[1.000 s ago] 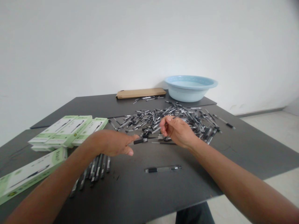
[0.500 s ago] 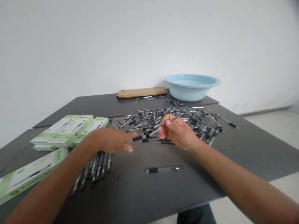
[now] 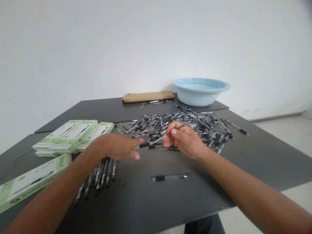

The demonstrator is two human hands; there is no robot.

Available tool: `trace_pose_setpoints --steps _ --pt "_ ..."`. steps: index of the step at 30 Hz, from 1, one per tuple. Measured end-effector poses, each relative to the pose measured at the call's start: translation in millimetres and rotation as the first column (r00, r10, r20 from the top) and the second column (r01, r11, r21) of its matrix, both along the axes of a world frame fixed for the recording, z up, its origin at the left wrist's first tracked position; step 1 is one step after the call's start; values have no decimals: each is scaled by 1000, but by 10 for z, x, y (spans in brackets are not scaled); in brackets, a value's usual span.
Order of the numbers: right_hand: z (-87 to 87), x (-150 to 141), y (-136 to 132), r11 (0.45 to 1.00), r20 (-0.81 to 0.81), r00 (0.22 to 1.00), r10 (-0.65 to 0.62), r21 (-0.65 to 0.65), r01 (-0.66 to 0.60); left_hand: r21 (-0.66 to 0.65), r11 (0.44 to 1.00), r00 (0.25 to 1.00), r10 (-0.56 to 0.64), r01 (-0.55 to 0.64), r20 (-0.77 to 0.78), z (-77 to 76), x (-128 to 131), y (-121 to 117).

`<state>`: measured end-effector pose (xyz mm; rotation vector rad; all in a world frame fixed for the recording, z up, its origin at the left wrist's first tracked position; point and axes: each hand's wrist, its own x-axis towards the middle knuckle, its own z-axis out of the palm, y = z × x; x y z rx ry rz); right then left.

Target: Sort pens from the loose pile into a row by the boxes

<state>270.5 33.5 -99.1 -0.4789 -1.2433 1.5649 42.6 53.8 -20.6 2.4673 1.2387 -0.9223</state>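
Observation:
My right hand (image 3: 184, 138) pinches a slim clear pen (image 3: 144, 145) with a black grip, held at a slant above the table. Its dark upper end pokes out past my thumb; the right fingers hide part of the barrel. My left hand (image 3: 122, 147) is at the pen's tip, thumb and forefinger apart, with the tip between them. Whether its hidden fingers touch the pen I cannot tell. Behind my right hand spreads a heap of pens (image 3: 195, 122). One clear pen (image 3: 170, 177) lies alone in front. Several pens (image 3: 103, 175) lie side by side under my left forearm.
Green and white pen boxes (image 3: 65, 135) are stacked at the left, with another box (image 3: 34, 178) nearer me. A light blue basin (image 3: 198, 96) stands at the back right, beside a flat brown cardboard piece (image 3: 148, 96). The dark table (image 3: 136, 201) has its near edge below.
My right hand has shifted very slightly left and down along with the pen. My left hand has barely moved, and everything on the table stays put.

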Motion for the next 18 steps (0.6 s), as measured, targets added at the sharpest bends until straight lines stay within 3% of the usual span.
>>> trace_pose_setpoints --steps 18 --pt "-89 -20 11 998 10 998 65 24 -65 13 1000 1000 0 0 17 6 -26 -1"
